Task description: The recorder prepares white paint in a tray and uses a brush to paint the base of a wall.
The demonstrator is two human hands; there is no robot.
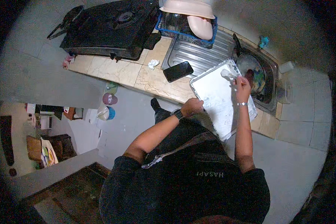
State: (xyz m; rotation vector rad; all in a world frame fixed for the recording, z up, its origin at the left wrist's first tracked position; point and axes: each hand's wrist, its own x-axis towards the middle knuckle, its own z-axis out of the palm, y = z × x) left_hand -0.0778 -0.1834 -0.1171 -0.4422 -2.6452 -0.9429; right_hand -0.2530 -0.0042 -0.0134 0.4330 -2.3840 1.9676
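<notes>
A white rectangular panel with a raised, worn rim (217,95) lies tilted across the counter edge, between the steel drainboard and the person's body. My left hand (192,107) grips its near left edge. Over the panel's right part, my right hand (243,85) pinches a small tool with a pale, flat head (228,75); its exact kind is unclear. The tool's head is over the white surface, and whether it touches cannot be told. Dark marks show on the panel's lower half. Its lower right edge is partly hidden by my right forearm.
A black phone (178,72) and crumpled white tissue (153,64) lie on the tiled counter (114,71). Behind are a black gas stove (109,30) and a blue basket (184,37) with pink plastic ware. The steel sink (273,84) holds a pan and a round lid.
</notes>
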